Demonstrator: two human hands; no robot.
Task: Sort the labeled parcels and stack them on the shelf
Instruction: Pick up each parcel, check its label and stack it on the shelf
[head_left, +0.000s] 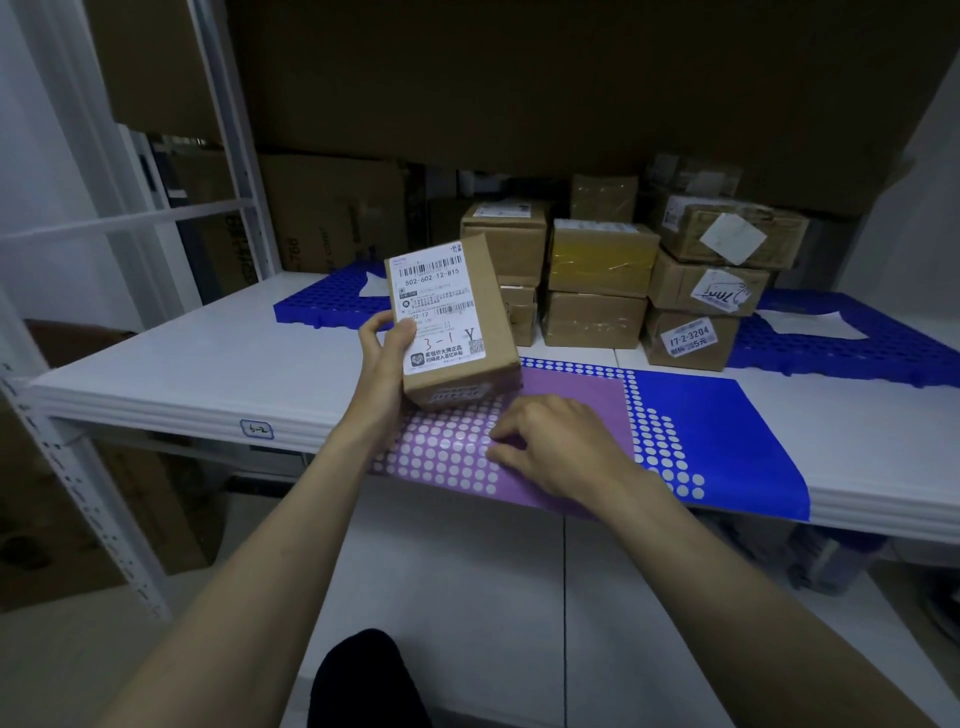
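Head view, taken from left to right, with the dotted mailer bag (691, 441) as the fixed mark.

Far left of the mailer bag, on the front edge of the white shelf board (156, 364): a small tag (256, 429) reading "6-2", probably the address of this level.

Just above the left end of the mailer bag: left hand (387, 353), fingers and thumb curled round a small cardboard parcel (457, 358). Held off the board and tilted back, with its printed label (441, 312) turned up to the camera, most likely to read the handwritten "3-1" before choosing a stack. Lower end of the parcel close over the mailer bag; cannot tell if touching.

On the purple part of the mailer bag: right hand (550, 441), palm down, fingers loosely bent, tips resting on the plastic, gripping nothing. Possibly steadying the bag, which hangs over the front edge of the board, or ready to take it next.

Behind the mailer bag: three columns of taped cardboard parcels (597, 260), set close together, several labels facing front for easy reading. Lowest box of the right column (691, 340) marked "17-2-3204".

Behind the mailer bag to both sides: blue plastic grid mat (322, 301).

Judged stage: still sorting; held parcel not yet placed.
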